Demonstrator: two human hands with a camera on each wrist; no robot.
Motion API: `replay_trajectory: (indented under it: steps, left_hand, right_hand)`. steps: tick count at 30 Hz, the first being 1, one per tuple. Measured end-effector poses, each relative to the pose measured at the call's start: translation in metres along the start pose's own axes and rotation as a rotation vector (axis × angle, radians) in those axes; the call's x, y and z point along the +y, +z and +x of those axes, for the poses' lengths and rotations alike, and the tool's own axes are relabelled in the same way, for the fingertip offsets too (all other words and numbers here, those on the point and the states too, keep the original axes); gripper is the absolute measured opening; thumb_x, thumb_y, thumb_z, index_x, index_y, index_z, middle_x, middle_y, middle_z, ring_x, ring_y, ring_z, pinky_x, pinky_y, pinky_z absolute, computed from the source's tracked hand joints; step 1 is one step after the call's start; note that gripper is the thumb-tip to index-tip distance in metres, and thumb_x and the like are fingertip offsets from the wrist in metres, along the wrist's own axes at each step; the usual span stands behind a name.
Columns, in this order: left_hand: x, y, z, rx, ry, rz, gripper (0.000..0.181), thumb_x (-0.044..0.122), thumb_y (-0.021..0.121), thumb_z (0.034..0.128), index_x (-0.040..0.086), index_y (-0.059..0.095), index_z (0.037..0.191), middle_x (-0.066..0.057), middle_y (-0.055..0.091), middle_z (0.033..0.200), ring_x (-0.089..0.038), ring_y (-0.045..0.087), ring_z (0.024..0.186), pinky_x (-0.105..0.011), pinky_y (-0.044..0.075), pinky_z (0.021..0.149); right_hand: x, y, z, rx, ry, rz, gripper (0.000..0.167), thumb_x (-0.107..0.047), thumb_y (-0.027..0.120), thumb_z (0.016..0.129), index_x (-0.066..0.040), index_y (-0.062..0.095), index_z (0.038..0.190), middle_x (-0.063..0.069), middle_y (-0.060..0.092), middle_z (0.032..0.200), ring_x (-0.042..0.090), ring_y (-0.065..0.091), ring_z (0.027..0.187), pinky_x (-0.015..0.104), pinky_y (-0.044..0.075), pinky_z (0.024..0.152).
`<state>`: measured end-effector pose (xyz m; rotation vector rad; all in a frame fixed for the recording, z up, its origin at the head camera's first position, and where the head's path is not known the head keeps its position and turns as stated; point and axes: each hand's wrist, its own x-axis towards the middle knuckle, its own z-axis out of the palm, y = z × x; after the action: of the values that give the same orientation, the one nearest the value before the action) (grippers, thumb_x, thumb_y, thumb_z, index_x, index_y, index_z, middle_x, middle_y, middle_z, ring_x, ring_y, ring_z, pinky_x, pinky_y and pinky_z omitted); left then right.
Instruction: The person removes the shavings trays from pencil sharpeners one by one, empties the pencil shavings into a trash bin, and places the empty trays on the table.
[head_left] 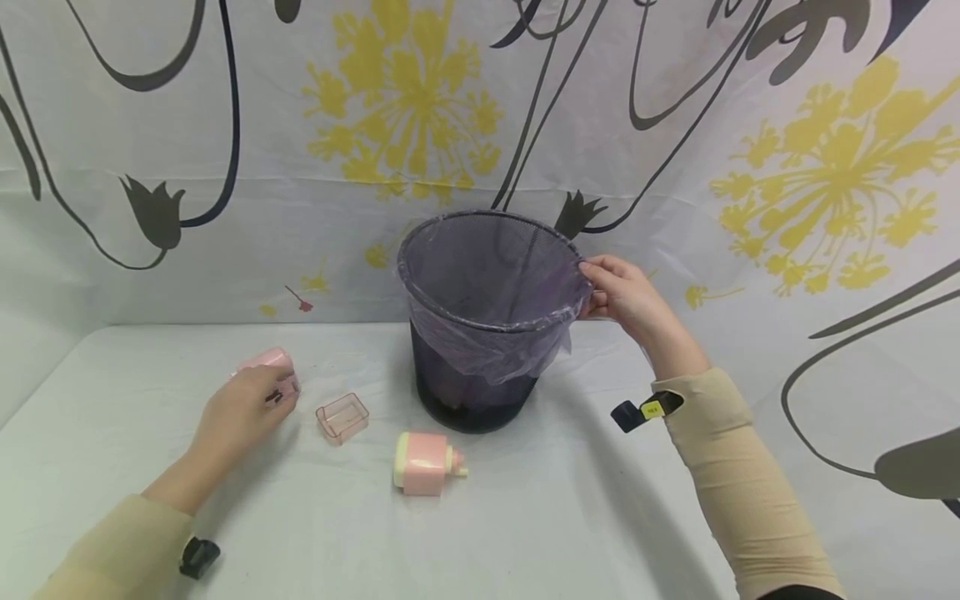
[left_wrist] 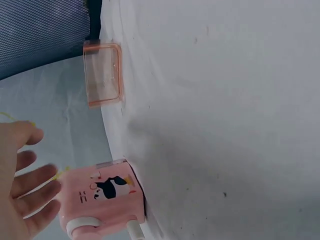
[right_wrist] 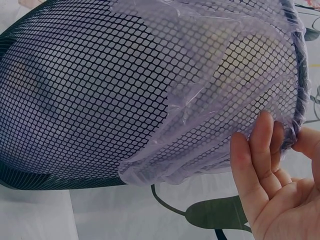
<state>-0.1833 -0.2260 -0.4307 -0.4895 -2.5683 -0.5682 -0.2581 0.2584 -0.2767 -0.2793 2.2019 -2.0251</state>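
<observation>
A dark mesh wastebasket (head_left: 465, 408) stands near the back wall, its rim lined with a thin purple plastic bag (right_wrist: 200, 95). My right hand (head_left: 626, 296) pinches the basket's rim and bag edge on the right, thumb on one side and fingers on the other. At the left, my left hand (head_left: 240, 412) is at a pink, boxy pencil sharpener (left_wrist: 105, 197) with a penguin picture. Its fingers (left_wrist: 37, 187) are loosely bent by the sharpener's top; whether they touch it I cannot tell. A clear tray with a pinkish edge (head_left: 343, 418) lies between sharpener and basket.
In front of the basket lies a pink and cream piece (head_left: 424, 463) with a small stub pointing right. A white cloth covers the table (head_left: 337, 542). Behind it hangs a patterned curtain (head_left: 262, 167) with yellow and grey flowers, close to the basket.
</observation>
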Motion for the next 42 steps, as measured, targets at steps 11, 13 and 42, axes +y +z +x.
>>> replay_trajectory:
  steps: [11, 13, 42]
  left_hand:
    - [-0.017, 0.003, 0.004, 0.062, -0.082, 0.013, 0.052, 0.010, 0.079, 0.0734, -0.009, 0.055, 0.116, -0.029, 0.054, 0.113, -0.049, 0.048, 0.104, -0.066, 0.038, 0.082]
    - [-0.021, 0.004, 0.003, 0.048, -0.099, 0.001, 0.054, 0.011, 0.080, 0.0741, -0.008, 0.054, 0.118, -0.029, 0.054, 0.113, -0.049, 0.048, 0.105, -0.066, 0.037, 0.083]
    - [-0.041, 0.007, 0.005, -0.244, -0.341, -0.113, 0.074, 0.012, 0.068, 0.0859, -0.014, 0.027, 0.141, -0.039, 0.038, 0.131, -0.054, 0.039, 0.117, -0.067, 0.031, 0.096]
  right_hand:
    - [0.000, 0.000, 0.002, 0.005, -0.001, 0.004, 0.023, -0.019, 0.049, 0.101, 0.000, 0.048, 0.114, 0.004, 0.064, 0.079, 0.015, 0.063, 0.060, 0.032, 0.056, 0.065]
    - [0.000, 0.000, 0.003, 0.004, -0.004, -0.001, 0.023, -0.019, 0.049, 0.101, 0.000, 0.048, 0.113, 0.004, 0.064, 0.079, 0.015, 0.063, 0.060, 0.032, 0.056, 0.065]
    - [-0.001, 0.000, 0.002, 0.008, 0.025, 0.006, 0.025, -0.019, 0.049, 0.101, 0.002, 0.046, 0.115, 0.003, 0.064, 0.075, 0.015, 0.062, 0.057, 0.031, 0.056, 0.064]
